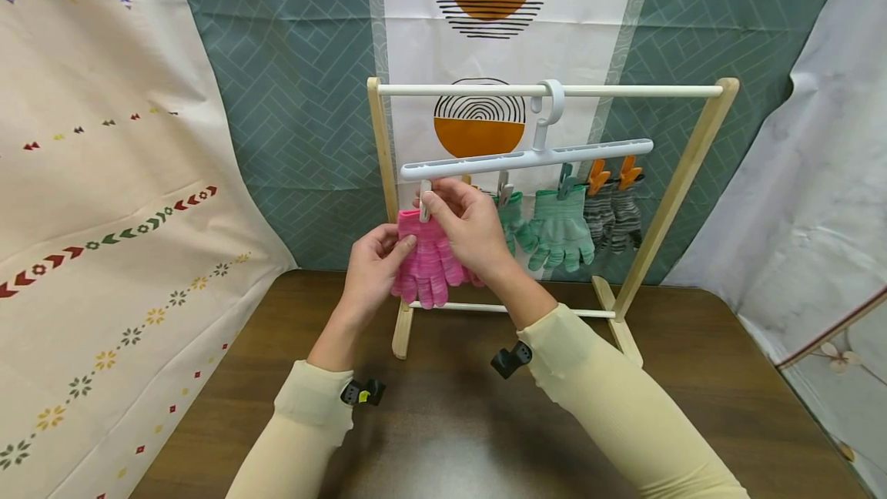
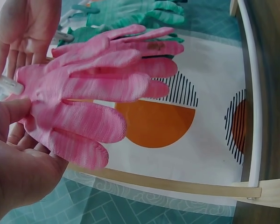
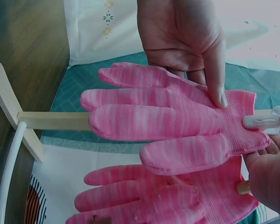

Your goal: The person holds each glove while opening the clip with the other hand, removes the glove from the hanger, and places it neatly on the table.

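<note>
A pink knit glove (image 1: 424,264) hangs fingers down at the left end of a pale hanger (image 1: 478,166). My left hand (image 1: 369,266) pinches it near the cuff, thumb on the front and fingers behind. With thumb and fingers, my right hand (image 1: 474,226) grips a white clothespin (image 1: 425,202). In the right wrist view, that clothespin's jaws sit over the cuff edge of the glove (image 3: 163,114). Behind it hangs a second pink glove (image 3: 168,198), with a tan clothespin (image 3: 243,187) at its cuff; most of this one is hidden in the head view.
Green gloves (image 1: 561,228) and dark grey gloves (image 1: 626,214) hang farther right from grey, teal and orange clothespins (image 1: 629,173). The hanger hooks over the white bar (image 1: 637,91) of a wooden-sided rack (image 1: 675,199), which stands on a brown table (image 1: 443,430) before patterned cloth.
</note>
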